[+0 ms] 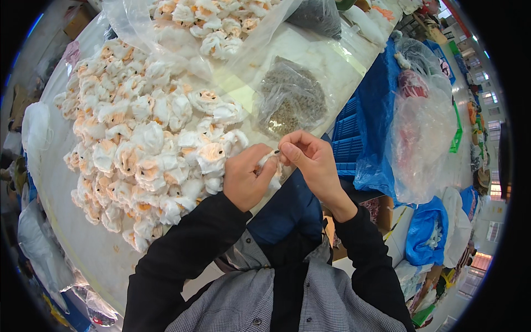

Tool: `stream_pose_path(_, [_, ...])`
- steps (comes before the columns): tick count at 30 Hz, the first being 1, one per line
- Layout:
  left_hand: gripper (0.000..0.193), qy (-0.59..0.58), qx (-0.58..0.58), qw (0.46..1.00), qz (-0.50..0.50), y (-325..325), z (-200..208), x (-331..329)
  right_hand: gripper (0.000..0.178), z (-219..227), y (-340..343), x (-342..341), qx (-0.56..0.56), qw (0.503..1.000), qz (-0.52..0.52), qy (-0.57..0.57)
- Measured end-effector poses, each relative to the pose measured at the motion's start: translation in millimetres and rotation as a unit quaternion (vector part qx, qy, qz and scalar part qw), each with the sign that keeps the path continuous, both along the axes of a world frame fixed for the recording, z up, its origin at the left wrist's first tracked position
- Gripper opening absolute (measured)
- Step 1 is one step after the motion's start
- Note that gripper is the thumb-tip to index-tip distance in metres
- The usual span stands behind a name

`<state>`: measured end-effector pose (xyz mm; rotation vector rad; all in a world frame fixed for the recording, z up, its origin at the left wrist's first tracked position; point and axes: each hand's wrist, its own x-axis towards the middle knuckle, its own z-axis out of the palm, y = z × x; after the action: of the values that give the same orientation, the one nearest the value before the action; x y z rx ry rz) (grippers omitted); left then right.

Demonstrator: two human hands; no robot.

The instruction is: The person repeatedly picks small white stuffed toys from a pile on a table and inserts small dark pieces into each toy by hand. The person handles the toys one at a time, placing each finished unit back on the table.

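Note:
My left hand (pixel 245 176) is closed around a small fluffy plush piece (pixel 278 178), white with pale orange, mostly hidden by the fingers. A tiny black bit (pixel 277 151) shows at its top, between my two hands. My right hand (pixel 311 159) is pinched beside it, thumb and forefinger together; what the fingertips hold, if anything, is too small to make out. To the left, a big pile of similar white-and-orange plush pieces (pixel 149 149), many with small black dots, covers the table. Just beyond my hands lies a clear plastic bag (pixel 293 97) of small greyish-brown bits.
The pale table (pixel 61 205) has its right edge close to my right hand. More plush pieces (pixel 218 27) lie in clear plastic at the far side. On the right stand blue crates (pixel 347 133), a clear bag with reddish contents (pixel 415 133) and a blue sack (pixel 426 235).

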<state>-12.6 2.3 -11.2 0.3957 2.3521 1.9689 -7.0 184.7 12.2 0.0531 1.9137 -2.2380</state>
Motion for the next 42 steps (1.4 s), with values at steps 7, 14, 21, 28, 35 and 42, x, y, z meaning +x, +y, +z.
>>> stream_pose_path(7, [0.012, 0.013, -0.009, 1.0, -0.011, -1, 0, -2, 0.017, 4, -1, 0, 0.01, 1.0, -0.001, -0.008])
stream_pose_path(14, [0.012, 0.006, -0.012, 1.0, -0.021, -2, 3, -1, 0.014, 11, -1, 2, 0.166, 0.983, 0.001, 0.079])
stream_pose_path(21, [0.011, 0.045, -0.049, 0.996, -0.053, -4, -1, -2, 0.012, 20, 11, -4, 0.209, 0.972, 0.082, 0.064])
stream_pose_path(28, [0.01, 0.058, -0.06, 0.995, -0.057, -3, -4, -2, 0.01, 19, 9, -4, 0.242, 0.962, 0.091, 0.091])
stream_pose_path(35, [0.011, 0.059, -0.077, 0.993, -0.06, -1, -2, -3, 0.01, 20, 8, -4, 0.283, 0.946, 0.101, 0.122])
stream_pose_path(42, [0.013, 0.084, -0.077, 0.992, -0.054, 0, -4, -1, 0.008, 13, 6, -1, 0.286, 0.94, 0.107, 0.154])
